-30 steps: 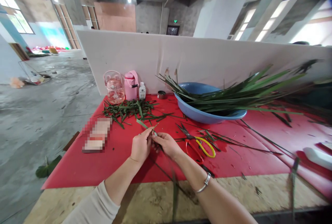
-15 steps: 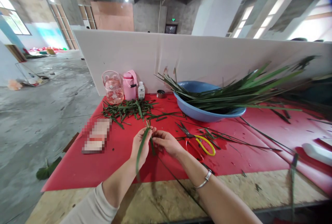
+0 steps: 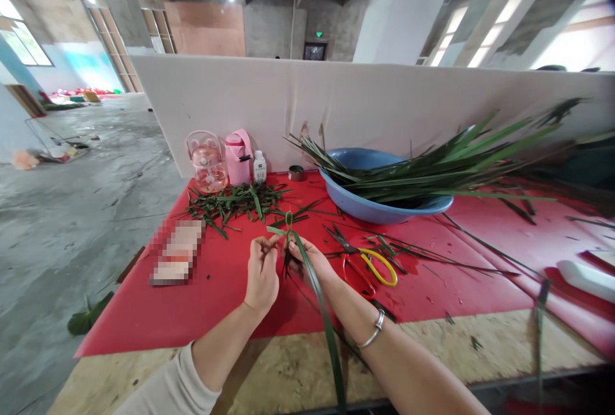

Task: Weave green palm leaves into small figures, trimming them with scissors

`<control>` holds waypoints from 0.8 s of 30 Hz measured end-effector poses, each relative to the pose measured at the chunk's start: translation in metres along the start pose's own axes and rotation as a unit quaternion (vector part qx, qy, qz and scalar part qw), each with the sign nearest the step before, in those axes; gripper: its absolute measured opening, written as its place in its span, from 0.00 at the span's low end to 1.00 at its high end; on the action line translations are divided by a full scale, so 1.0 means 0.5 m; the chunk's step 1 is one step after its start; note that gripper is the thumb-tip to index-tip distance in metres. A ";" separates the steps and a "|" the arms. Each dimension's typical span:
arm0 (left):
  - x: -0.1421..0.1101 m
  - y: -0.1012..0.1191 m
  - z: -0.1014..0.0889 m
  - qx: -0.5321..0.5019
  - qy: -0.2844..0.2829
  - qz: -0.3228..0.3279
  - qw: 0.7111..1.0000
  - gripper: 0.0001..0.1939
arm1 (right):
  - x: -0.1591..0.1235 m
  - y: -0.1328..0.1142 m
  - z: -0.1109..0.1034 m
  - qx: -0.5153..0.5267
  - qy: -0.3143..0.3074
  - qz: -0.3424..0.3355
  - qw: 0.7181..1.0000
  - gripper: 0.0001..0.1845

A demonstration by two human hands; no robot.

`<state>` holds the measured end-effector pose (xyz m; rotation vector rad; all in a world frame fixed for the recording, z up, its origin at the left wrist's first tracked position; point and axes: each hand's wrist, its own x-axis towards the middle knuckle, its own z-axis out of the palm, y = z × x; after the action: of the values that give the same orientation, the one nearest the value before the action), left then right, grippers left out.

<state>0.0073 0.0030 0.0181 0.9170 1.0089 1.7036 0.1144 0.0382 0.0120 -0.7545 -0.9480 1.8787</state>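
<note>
My right hand pinches a small piece knotted from green leaf strips, with a thin loop standing up at its top. One long leaf strip trails from the piece over my right wrist toward the table's front edge. My left hand is curled beside it, index finger and thumb at the short leaf end that sticks out to the left; its exact grip is partly hidden. Right of my hands lie open-bladed scissors with one red and one yellow handle.
A blue basin full of long leaves stands behind on the red-covered table. Leaf scraps lie in a heap before a clear pink bottle, a pink flask and a white bottle. A blurred-out flat object lies left.
The long strip has swung from the left hand's side across to the right, over the right wrist. My left hand has drawn slightly back, and the right now holds the knotted piece upright.
</note>
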 end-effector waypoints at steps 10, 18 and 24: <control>0.022 0.013 -0.002 -0.130 -0.109 -0.239 0.956 0.12 | -0.015 0.000 0.007 0.078 -0.045 0.070 0.994 0.14; 0.016 0.044 -0.009 -0.108 -0.224 -0.231 0.941 0.13 | -0.029 -0.002 -0.016 0.093 -0.172 0.128 0.972 0.18; 0.003 0.041 -0.006 -0.110 -0.204 -0.218 0.948 0.16 | -0.030 -0.004 -0.009 0.124 -0.188 0.095 0.970 0.17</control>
<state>-0.0028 -0.0010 0.0360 0.7870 0.6642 1.1632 0.1254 0.0271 0.0132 -0.3520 -0.8657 2.3119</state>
